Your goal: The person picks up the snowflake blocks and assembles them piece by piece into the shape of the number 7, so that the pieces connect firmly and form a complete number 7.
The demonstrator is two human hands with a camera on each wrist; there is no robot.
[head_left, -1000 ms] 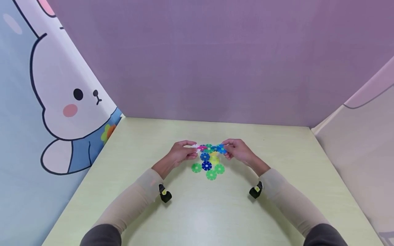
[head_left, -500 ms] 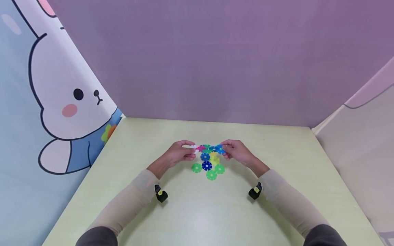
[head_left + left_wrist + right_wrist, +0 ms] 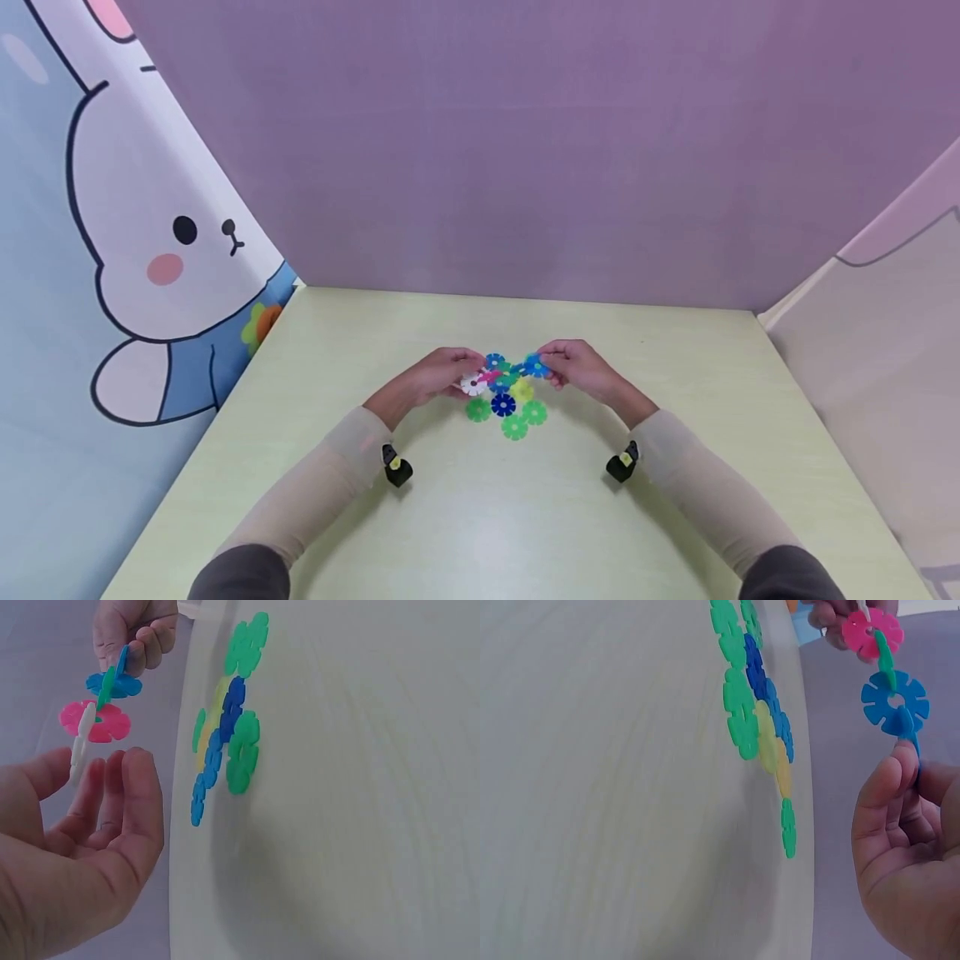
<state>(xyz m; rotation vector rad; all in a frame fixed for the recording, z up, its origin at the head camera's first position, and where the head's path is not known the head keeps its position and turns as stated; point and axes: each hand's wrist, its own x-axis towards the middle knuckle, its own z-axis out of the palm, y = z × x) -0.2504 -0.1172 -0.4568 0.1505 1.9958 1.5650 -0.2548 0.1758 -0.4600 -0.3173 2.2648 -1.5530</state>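
Note:
My left hand [image 3: 442, 372] is at the left end of a short chain of slotted plastic snowflake discs. Its thumb and fingers hold the white disc [image 3: 82, 742], though the finger contact is partly hidden. From there the chain runs through a pink disc [image 3: 95, 721], a green disc [image 3: 886, 660] and a blue disc [image 3: 896, 701]. At the other end, my right hand [image 3: 581, 364] pinches a second blue disc [image 3: 536, 365] between thumb and fingertips. Both hands are raised over the table.
Below the chain, several discs lie on the pale table [image 3: 487, 517]: a dark blue disc [image 3: 503, 405], a yellow disc [image 3: 522, 389], a green disc [image 3: 514, 427] and others. A purple panel [image 3: 525, 167] stands behind, a rabbit-print panel [image 3: 172, 208] at left.
My left hand has dipped and turned, so the white disc now sits lower and faces the head camera. The chain slopes down to the left. My right hand has hardly moved.

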